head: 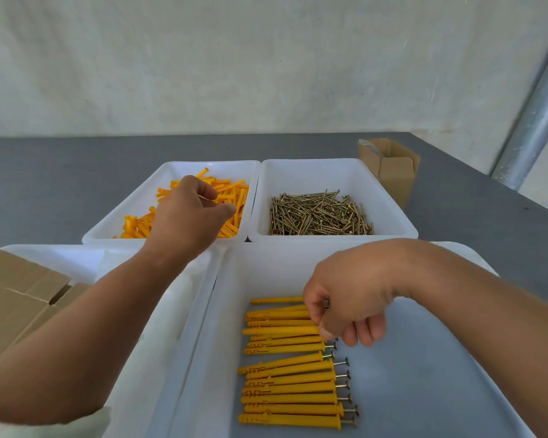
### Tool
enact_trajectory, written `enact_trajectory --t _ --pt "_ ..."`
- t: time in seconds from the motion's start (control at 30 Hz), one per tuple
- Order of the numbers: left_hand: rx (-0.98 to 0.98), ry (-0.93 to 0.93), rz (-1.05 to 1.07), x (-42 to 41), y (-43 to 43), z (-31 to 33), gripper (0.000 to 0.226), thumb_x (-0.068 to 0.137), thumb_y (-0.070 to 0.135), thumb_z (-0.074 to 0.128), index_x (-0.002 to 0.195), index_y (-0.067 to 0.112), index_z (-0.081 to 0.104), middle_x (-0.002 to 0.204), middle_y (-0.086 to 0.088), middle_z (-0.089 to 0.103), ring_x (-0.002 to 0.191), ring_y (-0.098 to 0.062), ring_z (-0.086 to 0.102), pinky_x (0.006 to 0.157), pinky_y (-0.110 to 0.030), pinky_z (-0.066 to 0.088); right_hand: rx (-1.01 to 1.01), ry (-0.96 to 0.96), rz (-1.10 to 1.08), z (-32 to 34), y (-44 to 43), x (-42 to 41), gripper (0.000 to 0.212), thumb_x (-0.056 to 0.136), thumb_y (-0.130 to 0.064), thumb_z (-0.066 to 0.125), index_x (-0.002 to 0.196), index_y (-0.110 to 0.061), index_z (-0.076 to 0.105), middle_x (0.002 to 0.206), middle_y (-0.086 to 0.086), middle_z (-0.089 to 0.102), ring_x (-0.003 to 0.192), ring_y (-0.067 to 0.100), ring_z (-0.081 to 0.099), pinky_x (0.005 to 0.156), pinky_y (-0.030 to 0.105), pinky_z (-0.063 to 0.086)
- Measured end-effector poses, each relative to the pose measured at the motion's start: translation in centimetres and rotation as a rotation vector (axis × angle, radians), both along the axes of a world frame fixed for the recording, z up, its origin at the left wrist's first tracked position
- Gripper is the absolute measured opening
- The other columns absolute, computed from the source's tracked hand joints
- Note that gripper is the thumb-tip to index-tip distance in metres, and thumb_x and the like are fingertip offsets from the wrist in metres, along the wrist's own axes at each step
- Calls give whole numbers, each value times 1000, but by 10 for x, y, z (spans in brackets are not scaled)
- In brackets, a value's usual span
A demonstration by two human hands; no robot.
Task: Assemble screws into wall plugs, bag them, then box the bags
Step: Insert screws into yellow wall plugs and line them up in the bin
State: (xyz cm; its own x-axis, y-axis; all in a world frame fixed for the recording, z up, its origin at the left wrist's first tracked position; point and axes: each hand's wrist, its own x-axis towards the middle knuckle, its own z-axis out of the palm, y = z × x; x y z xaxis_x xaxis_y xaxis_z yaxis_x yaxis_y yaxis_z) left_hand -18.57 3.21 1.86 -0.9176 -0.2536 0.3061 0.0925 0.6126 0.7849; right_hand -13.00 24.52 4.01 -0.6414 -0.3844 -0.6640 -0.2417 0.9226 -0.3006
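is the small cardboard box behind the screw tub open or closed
Open. The cardboard box has its top flaps standing up and apart, not folded over the top.

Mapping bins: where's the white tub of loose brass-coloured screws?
Head view, far right: white plastic screw tub sits beside the white tub of yellow wall plugs on its left, brown cardboard box behind its right corner.

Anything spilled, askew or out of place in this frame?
Nothing stands out: loose plugs and screws sit inside their bins; the assembled plugs lie in a roughly parallel row in the near tray.
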Motion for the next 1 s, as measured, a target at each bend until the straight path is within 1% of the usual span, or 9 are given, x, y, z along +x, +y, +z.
enact_trajectory --t 0.17,0.3,0.4,0.5,0.57,0.67,0.8,0.9,1.0 --pt "-330 -64 18 0 -4 -11 21 86 38 65 100 24 58 81 14 57 84 -13 50 65 -29 34 73 -45 20 -8 -3 1 7 96 -19 62 99 -14 59 80 8 66 56 15 63 54 23 56" --pt "-546 -107 -2 -2 -5 -15 26 92 48 53 96 24 61 90 4 60 89 -19 51 71 -31 35 75 -58 12 -8 -2 -1 22 95 -19 64 115 -10 60 80 8 66 54 14 63 53 23 56" --pt "-644 -195 -86 -4 -6 -18 45 96 57 37 79 22 60 81 0 58 90 -24 55 69 -32 36 65 -80 4 -7 -2 -1 25 97 -20 62 119 -9 59 84 10 67 55 15 64 55 25 57" --pt "-729 -293 -142 -4 -7 -19 60 95 65 22 91 23 66 92 -2 62 96 -23 53 76 -33 39 -9 -59 -11 0 2 -1 24 98 -24 60 115 -8 62 81 9 69 55 15 65 55 25 57" --pt "-788 -317 -161 -4 -7 -19 66 94 66 16 103 26 68 105 -4 66 105 -24 55 80 -33 41 -94 65 -25 8 5 -3 20 97 -29 59 106 -13 65 75 4 72 53 11 65 53 23 56" --pt "-808 -316 -173 -4 -6 -18 69 93 68 14 107 28 68 113 -4 67 111 -24 56 81 -32 41 -232 485 -61 14 9 -11 21 94 -42 58 87 -24 67 68 -7 69 51 0 60 51 18 46" --pt "-813 -337 -198 -3 -6 -17 69 93 68 12 114 32 67 117 -2 66 113 -23 55 83 -32 40 -304 859 -197 5 14 -28 32 96 -48 50 80 -23 62 71 -3 61 67 9 54 56 26 36" --pt "-807 -334 -222 -3 -6 -16 66 95 66 13 112 30 66 117 -2 65 114 -23 54 86 -32 40 -160 822 -217 -9 23 -38 42 99 -57 34 82 -24 54 76 -6 54 73 10 51 62 29 36" --pt "-795 -330 -239 -3 -6 -16 55 96 63 15 91 31 59 107 -2 65 111 -23 55 85 -33 41 -76 655 -241 -19 31 -44 56 99 -63 15 88 -24 55 90 -3 59 92 16 55 81 34 43"
